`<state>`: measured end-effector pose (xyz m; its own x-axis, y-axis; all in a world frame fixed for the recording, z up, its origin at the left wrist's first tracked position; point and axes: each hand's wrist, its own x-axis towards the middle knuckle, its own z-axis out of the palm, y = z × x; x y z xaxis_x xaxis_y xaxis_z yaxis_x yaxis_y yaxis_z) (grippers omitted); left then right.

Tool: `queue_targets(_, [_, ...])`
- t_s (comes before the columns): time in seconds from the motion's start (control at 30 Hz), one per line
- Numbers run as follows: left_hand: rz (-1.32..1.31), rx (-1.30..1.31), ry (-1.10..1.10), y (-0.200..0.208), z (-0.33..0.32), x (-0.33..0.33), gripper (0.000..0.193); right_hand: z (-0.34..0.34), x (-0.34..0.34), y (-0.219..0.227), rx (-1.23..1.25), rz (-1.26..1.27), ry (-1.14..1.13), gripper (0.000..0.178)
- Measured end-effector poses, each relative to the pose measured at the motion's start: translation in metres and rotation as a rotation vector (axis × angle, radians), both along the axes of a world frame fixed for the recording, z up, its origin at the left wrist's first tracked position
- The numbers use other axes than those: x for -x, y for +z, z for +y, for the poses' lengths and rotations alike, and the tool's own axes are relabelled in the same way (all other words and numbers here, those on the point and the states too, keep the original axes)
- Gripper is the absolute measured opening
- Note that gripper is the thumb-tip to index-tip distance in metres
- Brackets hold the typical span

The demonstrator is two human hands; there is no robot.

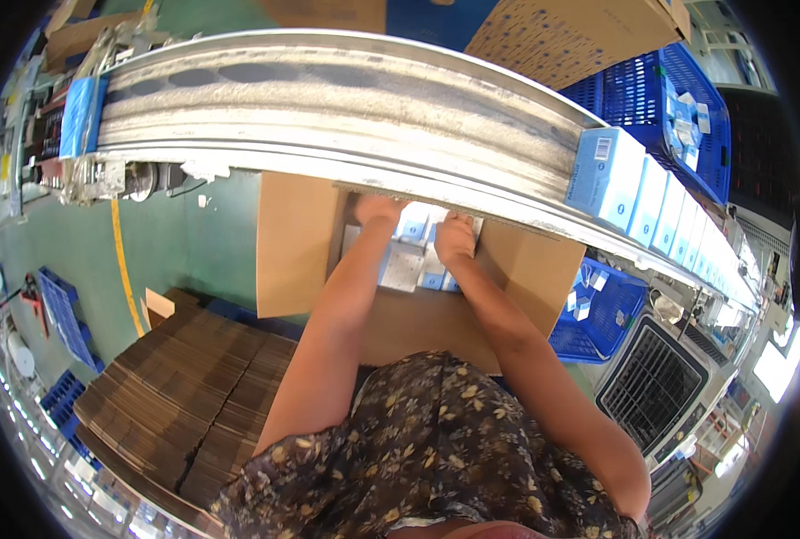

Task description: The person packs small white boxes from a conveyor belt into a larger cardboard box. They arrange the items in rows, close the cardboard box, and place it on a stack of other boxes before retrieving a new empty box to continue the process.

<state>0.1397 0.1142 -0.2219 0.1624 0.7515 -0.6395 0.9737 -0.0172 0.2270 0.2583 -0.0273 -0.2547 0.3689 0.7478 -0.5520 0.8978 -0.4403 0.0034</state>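
An open brown carton (409, 310) stands in front of me, partly under the edge of a long conveyor. Small white-and-light-blue boxes (407, 267) are packed inside it. Both my arms reach down into the carton. My left hand (377, 208) is at its far left part, beside the boxes, its fingers mostly hidden by the conveyor edge and the boxes. My right hand (455, 236) lies against the boxes on the right, fingers curled in; what they grip, if anything, is hidden.
The conveyor (328, 108) crosses ahead, with a row of upright white-and-blue boxes (607, 175) at its right. Blue crates (593, 337) holding small boxes stand at right, near a black-grilled machine (653, 382). Flattened cartons (180, 395) are stacked at left.
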Motion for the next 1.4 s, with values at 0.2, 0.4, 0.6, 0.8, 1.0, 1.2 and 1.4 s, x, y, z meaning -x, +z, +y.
queue_targets(0.2, [-0.247, 0.041, 0.193, -0.067, -0.009, 0.020, 0.066, -0.029, 0.041, 0.067, -0.397, 0.432, 0.183, 0.066])
queue_targets(0.4, [0.021, 0.205, -0.251, -0.040, -0.048, 0.039, 0.048, -0.014, 0.042, 0.065, 0.084, 0.517, 0.146, 0.107])
queue_targets(0.6, [0.026, 0.287, -0.333, -0.012, -0.074, 0.025, 0.080, -0.074, -0.029, 0.092, -0.077, 0.610, -0.514, 0.074])
queue_targets(0.8, [-0.175, 0.405, -0.351, 0.018, -0.105, 0.016, 0.060, -0.014, 0.011, 0.092, -0.391, 0.919, -0.750, 0.074])
queue_targets(1.0, [-0.189, 0.412, -0.768, -0.024, -0.142, 0.029, 0.037, 0.080, 0.056, 0.032, -0.057, 0.414, -0.430, 0.076])
queue_targets(1.2, [0.323, -0.159, -0.990, -0.013, -0.112, 0.047, 0.048, 0.069, 0.014, 0.034, 0.117, 0.674, 0.026, 0.073])
queue_targets(1.4, [0.018, 0.165, -0.403, -0.044, -0.041, 0.055, 0.062, -0.036, -0.070, 0.212, -0.348, 0.949, -0.154, 0.042])
